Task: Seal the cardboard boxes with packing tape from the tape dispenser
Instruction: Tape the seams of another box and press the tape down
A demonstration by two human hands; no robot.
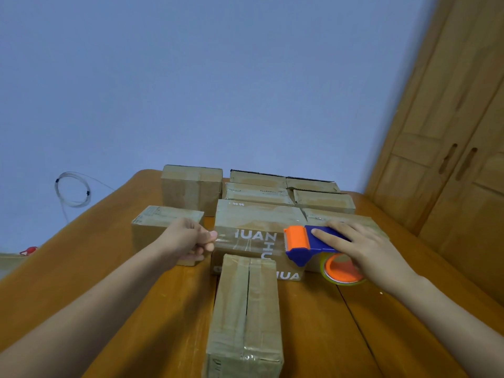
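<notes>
Right now, quick rundown for you:
Left hand: your left hand [191, 238] has its fingers curled, thumb and forefinger pinching the free end of the clear tape [245, 240] just past the left edge of the printed box [259, 222].
Right hand: your right hand [362, 246] lies over the tape dispenser [313, 245], fingers fairly straight along its blue body; whether the thumb wraps underneath, you cannot tell.
Dispenser: blue frame, orange front with the cutter, orange-cored roll at the near right side; it sits at the right end of the printed box top.
Tape: stretched flat across the printed box top, from the pinch on the left to the dispenser's orange front.
Printed box: white letters on it, middle of the wooden table [109, 268], touching the near box.
Near box: long cardboard box [245, 309] right in front of you, centre flap seam showing a gap.
Other boxes: one small box [152, 222] behind your left hand, a taller box [191, 186] further back, several more [300, 195] packed behind the printed box.
Background: blue wall, wooden wardrobe [450, 145] at right, coiled clear cable [72, 189] on the wall at left.
</notes>
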